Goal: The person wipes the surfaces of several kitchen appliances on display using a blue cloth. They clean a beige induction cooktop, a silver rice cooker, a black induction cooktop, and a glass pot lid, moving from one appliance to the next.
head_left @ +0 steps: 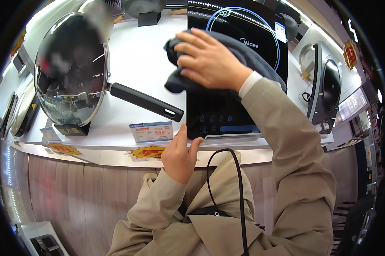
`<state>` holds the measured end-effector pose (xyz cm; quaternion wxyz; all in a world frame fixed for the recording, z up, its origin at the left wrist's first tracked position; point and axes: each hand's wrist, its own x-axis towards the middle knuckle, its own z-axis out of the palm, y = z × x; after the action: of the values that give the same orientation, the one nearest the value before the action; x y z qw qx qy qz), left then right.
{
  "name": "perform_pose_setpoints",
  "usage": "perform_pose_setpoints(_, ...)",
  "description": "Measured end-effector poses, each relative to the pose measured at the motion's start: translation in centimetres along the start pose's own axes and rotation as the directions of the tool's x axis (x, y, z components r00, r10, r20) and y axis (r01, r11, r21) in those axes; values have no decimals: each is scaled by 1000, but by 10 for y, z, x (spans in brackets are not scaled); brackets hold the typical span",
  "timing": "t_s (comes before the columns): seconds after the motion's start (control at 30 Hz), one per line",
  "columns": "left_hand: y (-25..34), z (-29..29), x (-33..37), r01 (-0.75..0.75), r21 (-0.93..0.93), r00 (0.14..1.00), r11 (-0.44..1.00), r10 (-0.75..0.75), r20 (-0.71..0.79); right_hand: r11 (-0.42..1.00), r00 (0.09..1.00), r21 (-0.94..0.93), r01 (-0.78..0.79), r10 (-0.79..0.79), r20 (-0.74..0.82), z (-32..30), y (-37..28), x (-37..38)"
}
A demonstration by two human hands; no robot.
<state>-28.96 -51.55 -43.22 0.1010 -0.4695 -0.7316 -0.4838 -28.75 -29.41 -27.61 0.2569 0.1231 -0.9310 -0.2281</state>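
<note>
A black glass induction cooktop (pixel 239 109) stands upright-facing on the white display counter, with a blue ring and touch symbols on its top. My right hand (pixel 211 59) lies over a dark grey cloth (pixel 248 53), fingers bent onto it and pressing it against the cooktop's left side. Part of the cloth bunches past the cooktop's left edge. My left hand (pixel 178 158) is at the cooktop's near left corner, index finger and thumb stretched apart on either side of that corner. Whether it presses on the corner, I cannot tell.
Left of the cooktop a pan with a glass lid (pixel 73 91) leans on a stand, its black handle (pixel 145 101) reaching toward the cooktop. A price card (pixel 152 132) stands by the counter's front edge. Another appliance (pixel 329 85) is at the right. A black cable (pixel 240 187) hangs before me.
</note>
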Motion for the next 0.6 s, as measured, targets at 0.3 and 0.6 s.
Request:
perform_pose_setpoints(0.3, 0, 11, -4, 81, -113, 988, 990, -95, -121, 985, 995, 147, 93, -98, 25, 3, -48, -25)
perform_pose_setpoints(0.6, 0, 15, -8, 117, -230, 982, 966, -148, -119, 982, 990, 171, 83, -101, 96, -7, -66, -40)
